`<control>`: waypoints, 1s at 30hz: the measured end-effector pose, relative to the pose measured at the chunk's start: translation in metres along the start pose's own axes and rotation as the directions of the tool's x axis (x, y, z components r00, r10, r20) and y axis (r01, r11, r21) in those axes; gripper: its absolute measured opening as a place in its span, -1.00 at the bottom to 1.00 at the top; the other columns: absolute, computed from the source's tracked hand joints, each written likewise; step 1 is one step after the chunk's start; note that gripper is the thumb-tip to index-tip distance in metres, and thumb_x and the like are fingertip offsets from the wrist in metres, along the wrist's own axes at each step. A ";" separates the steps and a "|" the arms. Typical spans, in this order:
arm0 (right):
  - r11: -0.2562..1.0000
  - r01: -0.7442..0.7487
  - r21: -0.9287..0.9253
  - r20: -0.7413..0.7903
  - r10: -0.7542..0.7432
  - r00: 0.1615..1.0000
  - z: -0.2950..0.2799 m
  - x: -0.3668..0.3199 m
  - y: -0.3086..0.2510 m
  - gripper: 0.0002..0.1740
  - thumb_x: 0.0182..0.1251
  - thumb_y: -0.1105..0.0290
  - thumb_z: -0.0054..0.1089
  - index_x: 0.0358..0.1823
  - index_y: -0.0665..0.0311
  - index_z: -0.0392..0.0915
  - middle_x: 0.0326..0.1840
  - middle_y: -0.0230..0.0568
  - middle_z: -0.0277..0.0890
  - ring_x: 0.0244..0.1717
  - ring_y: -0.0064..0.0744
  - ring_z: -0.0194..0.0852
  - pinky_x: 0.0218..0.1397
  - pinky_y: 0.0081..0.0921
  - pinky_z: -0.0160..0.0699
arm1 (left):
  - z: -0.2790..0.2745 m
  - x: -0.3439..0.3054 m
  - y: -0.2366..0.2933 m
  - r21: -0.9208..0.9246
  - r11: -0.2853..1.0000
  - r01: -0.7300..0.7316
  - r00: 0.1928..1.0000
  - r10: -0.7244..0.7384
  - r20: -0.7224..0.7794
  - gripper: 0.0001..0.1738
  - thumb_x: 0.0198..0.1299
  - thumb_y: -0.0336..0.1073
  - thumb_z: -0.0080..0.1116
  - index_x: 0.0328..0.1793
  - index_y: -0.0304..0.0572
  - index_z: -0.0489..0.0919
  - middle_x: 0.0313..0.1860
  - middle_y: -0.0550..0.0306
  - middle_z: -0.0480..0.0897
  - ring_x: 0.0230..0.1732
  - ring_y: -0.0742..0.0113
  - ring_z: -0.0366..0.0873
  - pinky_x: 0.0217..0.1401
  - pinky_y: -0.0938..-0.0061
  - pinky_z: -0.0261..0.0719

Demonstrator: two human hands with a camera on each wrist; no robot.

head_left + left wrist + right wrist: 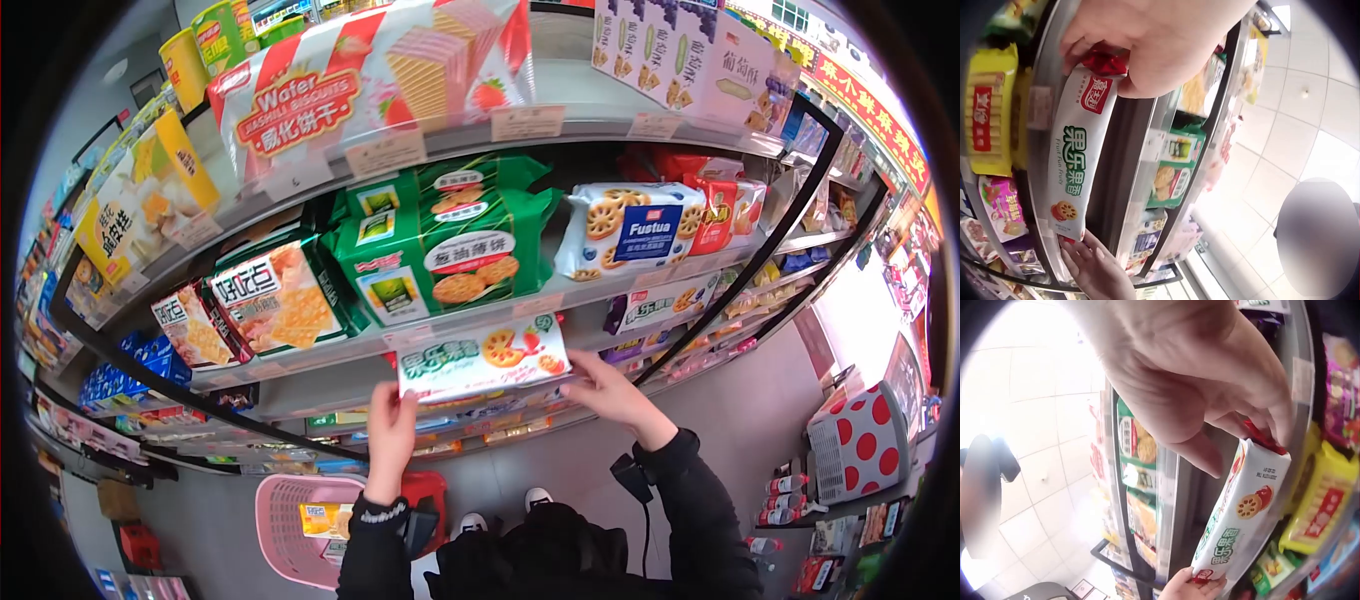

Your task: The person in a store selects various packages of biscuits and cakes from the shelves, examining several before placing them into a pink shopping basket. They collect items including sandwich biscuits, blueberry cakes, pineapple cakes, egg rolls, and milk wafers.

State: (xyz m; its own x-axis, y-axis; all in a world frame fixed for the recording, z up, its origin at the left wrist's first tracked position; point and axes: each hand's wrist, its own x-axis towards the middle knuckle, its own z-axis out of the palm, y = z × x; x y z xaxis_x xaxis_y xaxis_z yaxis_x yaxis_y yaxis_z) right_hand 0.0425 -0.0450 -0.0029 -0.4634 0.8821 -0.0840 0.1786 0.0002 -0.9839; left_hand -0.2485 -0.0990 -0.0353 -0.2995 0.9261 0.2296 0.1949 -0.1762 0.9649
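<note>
I hold a white biscuit pack with green lettering and red ends, level in front of the shelf edge. My left hand grips its left end and my right hand grips its right end. In the left wrist view the left hand pinches the red crimped end of the pack, and the other hand's fingers hold the far end. In the right wrist view the right hand pinches the top of the pack between thumb and fingers.
Shelves packed with biscuits fill the view: green packs, a Fustua pack, a large wafer pack. A pink basket holding a yellow pack stands on the floor at my left foot. A red-dotted box sits at the right.
</note>
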 end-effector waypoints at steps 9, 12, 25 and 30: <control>0.895 0.013 -0.445 -0.224 -0.125 0.966 -0.051 0.061 0.043 -0.35 -0.04 0.34 0.15 0.11 0.43 0.21 0.07 0.21 0.25 0.13 0.10 0.12 0.21 -0.25 0.14 | 0.065 0.079 -0.045 0.419 0.906 -0.065 0.996 0.035 0.078 -0.75 0.09 -0.34 0.06 -0.13 -0.32 0.48 -0.33 0.00 0.58 -0.30 0.26 0.54 -0.25 0.45 0.44; 0.836 0.037 -0.547 -0.295 -0.234 0.926 -0.049 0.082 0.054 -0.33 -0.09 0.33 0.17 0.11 0.43 0.20 0.09 0.21 0.22 0.15 0.20 0.04 0.22 -0.18 0.10 | 0.071 0.083 -0.048 0.500 0.860 -0.105 0.994 0.096 0.044 -0.68 0.05 -0.19 0.08 -0.16 -0.29 0.50 -0.29 -0.15 0.57 -0.25 -0.03 0.52 -0.23 0.26 0.44; 0.827 0.153 -0.542 -0.442 -0.435 0.785 -0.033 0.109 0.083 -0.32 -0.12 0.46 0.19 0.10 0.40 0.14 0.12 0.23 0.13 0.17 0.23 0.00 0.21 -0.13 0.08 | 0.093 0.097 -0.057 0.462 0.871 -0.167 0.986 0.156 0.062 -0.66 0.10 -0.26 0.06 -0.02 -0.28 0.46 -0.08 -0.04 0.54 -0.03 0.14 0.46 0.00 0.38 0.38; 0.789 0.097 -0.606 -0.415 -0.418 0.808 -0.030 0.094 0.075 -0.24 -0.15 0.47 0.20 0.14 0.51 0.06 0.15 0.35 0.05 0.20 0.26 -0.02 0.26 -0.11 0.03 | 0.084 0.072 -0.046 0.389 0.916 -0.103 0.995 0.097 0.036 -0.58 0.01 -0.26 0.03 0.01 -0.31 0.42 -0.07 -0.22 0.49 -0.01 -0.13 0.43 -0.02 0.29 0.40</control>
State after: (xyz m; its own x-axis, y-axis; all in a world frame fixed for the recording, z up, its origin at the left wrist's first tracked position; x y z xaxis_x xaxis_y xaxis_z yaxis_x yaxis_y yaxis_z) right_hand 0.0380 0.0523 -0.0801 -0.0894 0.9083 0.4087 0.6221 0.3714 -0.6893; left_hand -0.2006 0.0040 -0.0743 -0.2458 0.9158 0.3176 0.5725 -0.1273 0.8100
